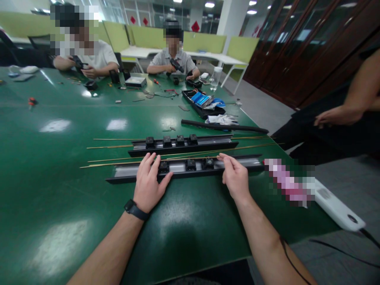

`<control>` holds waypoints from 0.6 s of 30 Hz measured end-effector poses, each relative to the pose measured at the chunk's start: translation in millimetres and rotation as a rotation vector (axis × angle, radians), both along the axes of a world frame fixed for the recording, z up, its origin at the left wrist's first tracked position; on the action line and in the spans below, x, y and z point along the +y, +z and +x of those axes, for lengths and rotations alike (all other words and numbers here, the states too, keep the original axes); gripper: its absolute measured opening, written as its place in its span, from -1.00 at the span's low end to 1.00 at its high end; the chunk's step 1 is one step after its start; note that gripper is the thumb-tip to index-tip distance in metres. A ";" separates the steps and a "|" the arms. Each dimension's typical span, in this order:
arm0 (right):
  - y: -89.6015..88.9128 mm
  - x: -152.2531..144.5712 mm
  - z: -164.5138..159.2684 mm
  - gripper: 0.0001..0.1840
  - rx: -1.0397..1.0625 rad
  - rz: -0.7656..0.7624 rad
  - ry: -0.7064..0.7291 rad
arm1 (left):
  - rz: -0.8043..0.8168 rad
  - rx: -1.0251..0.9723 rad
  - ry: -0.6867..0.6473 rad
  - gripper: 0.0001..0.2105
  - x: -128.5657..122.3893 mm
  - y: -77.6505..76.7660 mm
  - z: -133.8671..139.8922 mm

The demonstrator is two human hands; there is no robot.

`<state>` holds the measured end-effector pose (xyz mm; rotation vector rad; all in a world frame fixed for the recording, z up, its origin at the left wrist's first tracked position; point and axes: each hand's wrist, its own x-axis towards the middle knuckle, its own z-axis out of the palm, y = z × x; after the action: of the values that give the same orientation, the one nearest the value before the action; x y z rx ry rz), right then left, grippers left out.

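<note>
A long black channel (175, 178) with a pale inner strip lies crosswise on the green table in front of me. Black blocks (190, 164) are seated along it, and thin brass rods (118, 163) run beside its far edge. My left hand (149, 186), wearing a dark wristband, rests over the channel's left part with fingers stretched and thumb apart. At the right, my right hand (236, 177) pinches a brass rod near the rightmost block. The fingertips partly hide the grip. Just beyond lies a second black channel (182, 149) with several black blocks (167, 141).
Farther off lie a black strip (222, 126), white gloves (221, 120) and a black tray (191, 103) holding blue items. A white power strip (338, 206) is at the right edge. Two people sit across the table; another person's hand (337, 116) is at the right.
</note>
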<state>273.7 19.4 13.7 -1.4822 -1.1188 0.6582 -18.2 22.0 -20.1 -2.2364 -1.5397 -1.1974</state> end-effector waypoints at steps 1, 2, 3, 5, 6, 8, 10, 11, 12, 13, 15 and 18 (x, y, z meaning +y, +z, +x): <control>0.0 0.1 0.0 -0.44 0.000 -0.001 -0.002 | 0.001 -0.002 0.000 -0.36 0.0 0.2 0.0; -0.1 0.2 0.0 -0.43 0.001 -0.001 -0.004 | 0.001 -0.005 0.000 -0.36 0.0 0.3 -0.1; -0.3 0.4 0.0 -0.43 0.002 0.000 -0.007 | 0.000 -0.007 0.000 -0.37 -0.1 0.4 -0.1; -0.6 0.8 0.0 -0.42 0.003 0.002 -0.016 | -0.003 -0.010 -0.001 -0.37 -0.2 0.5 -0.2; -0.8 0.9 0.0 -0.42 0.003 0.003 -0.020 | -0.003 -0.010 0.000 -0.38 -0.3 0.5 -0.3; -1.0 1.2 0.1 -0.42 0.002 0.006 -0.023 | 0.000 -0.007 0.005 -0.38 -0.3 0.4 -0.6; -1.0 1.3 0.3 -0.42 0.002 0.008 -0.021 | 0.004 -0.003 0.007 -0.39 -0.2 0.2 -0.8; -0.9 1.3 0.4 -0.42 0.002 0.010 -0.020 | 0.007 -0.003 0.007 -0.39 -0.2 0.2 -0.9; -0.8 1.3 0.5 -0.43 0.002 0.011 -0.019 | 0.008 -0.002 0.007 -0.40 -0.2 0.2 -1.0; -0.7 1.3 0.6 -0.43 0.001 0.013 -0.018 | 0.009 -0.001 0.009 -0.40 -0.2 0.2 -1.1; -0.4 1.3 0.9 -0.44 0.002 0.014 -0.021 | 0.008 -0.001 0.016 -0.40 -0.3 0.4 -1.2; -0.1 1.3 1.1 -0.43 -0.001 0.012 -0.024 | 0.006 -0.004 0.026 -0.40 -0.5 0.8 -1.6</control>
<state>274.8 20.7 13.5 -1.4835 -1.1023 0.6325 -19.8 21.5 -19.3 -2.2050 -1.5596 -1.1987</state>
